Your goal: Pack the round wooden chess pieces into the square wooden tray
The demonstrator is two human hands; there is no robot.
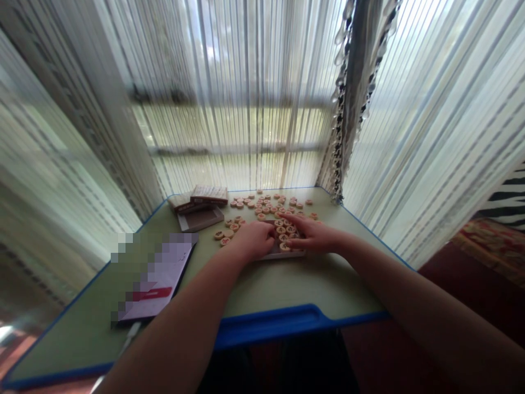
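A shallow box tray (pixel 268 255) lies on the table with several round wooden Chinese chess pieces (pixel 280 230) in its right part. My left hand (pixel 256 241) is over the tray's left part, its fingers curled down and closed; what they hold, if anything, is hidden. Stretched across the tray's right side is my right hand (pixel 314 234), open, fingers apart, fingertips on or just over the pieces. More loose pieces (pixel 266 209) are scattered behind the tray. Another small group of pieces (pixel 225 241) lies left of my left hand.
At the back left, boxes (pixel 209 194) are stacked beside an open box lid or tray (pixel 200 219). A tablet (pixel 159 279) with a white cable (pixel 132 331) rests on the left of the blue-edged table (pixel 287 290). Striped string curtains (pixel 246 137) hang close around the table.
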